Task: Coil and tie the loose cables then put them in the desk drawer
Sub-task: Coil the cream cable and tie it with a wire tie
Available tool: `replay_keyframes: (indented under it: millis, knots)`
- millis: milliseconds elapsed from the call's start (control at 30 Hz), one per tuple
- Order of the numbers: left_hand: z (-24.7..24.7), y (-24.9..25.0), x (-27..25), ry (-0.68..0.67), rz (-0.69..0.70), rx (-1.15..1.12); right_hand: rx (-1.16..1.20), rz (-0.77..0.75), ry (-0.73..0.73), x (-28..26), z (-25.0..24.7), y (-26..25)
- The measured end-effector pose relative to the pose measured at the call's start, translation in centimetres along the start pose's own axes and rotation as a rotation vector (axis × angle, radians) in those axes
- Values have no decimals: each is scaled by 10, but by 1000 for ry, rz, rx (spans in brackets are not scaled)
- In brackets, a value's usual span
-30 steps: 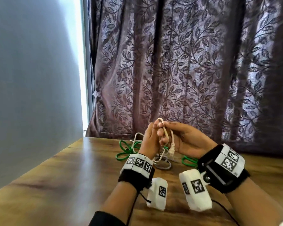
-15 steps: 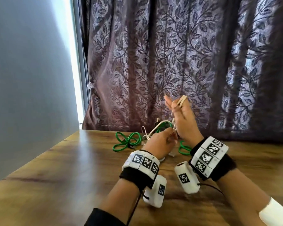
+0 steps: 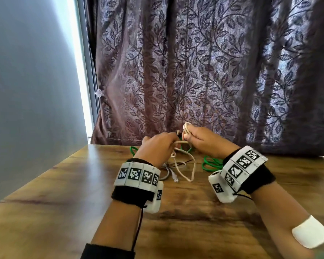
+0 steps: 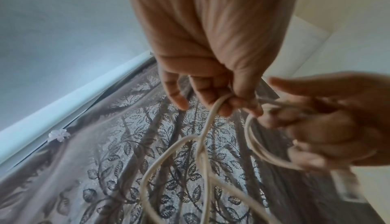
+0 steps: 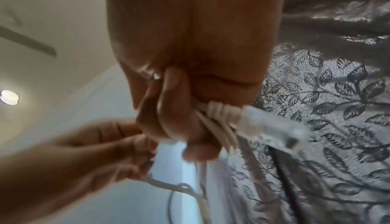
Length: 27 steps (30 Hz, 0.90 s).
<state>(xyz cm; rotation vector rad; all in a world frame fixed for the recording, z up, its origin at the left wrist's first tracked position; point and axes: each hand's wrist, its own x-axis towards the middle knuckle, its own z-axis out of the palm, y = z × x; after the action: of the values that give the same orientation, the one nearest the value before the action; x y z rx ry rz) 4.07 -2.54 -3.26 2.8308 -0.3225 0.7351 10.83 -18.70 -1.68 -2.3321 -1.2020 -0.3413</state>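
A cream cable [image 3: 187, 161] is held by both hands above the far part of the wooden desk [image 3: 82, 212]. My right hand [image 3: 200, 139] grips a small coil of it [image 5: 217, 111] together with its clear plug [image 5: 268, 126], and loops stick up past the fingers [image 3: 186, 127]. My left hand [image 3: 157, 146] pinches a strand of the same cable [image 4: 213, 111] just left of the right hand. Slack loops hang down to the desk. A green cable [image 3: 211, 163] lies behind and beside the hands, partly hidden.
A grey cable [image 3: 166, 171] lies on the desk under the left hand. A leaf-patterned curtain [image 3: 195, 71] hangs along the desk's far edge. A grey wall [image 3: 26, 90] borders the desk's left side. No drawer is in view.
My right hand has come down from its raised position to desk level beside the left hand. The cream cable's slack now hangs in loops toward me.
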Motion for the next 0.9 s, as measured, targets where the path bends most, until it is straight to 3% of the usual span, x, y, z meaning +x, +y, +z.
replay_keyframes:
  millis: [200,300,367,500,600,700,767,900]
  knots:
    - [-7,-16,0,352,220,-127,813,117,-289,-9,-16,-16]
    - [-2,-15,3,554,154,-210,1275,67,-410,-13,-20,-33]
    - [4,-9,5,598,86,-308,1527,27,-394,-14,-13,-48]
    - [15,-2,8,526,-11,-598,1788,-20,-114,-11,6,-72]
    - [24,-4,6,408,-20,-530,1877,-32,56,-9,10,-76]
    - [30,2,3,216,-96,-153,1866,-81,164,-11,-1,-77]
    - [29,2,2,97,-143,-43,1841,-105,246,-12,-15,-73]
    - [22,4,-1,100,-65,-87,1872,-138,480,-18,-50,-58]
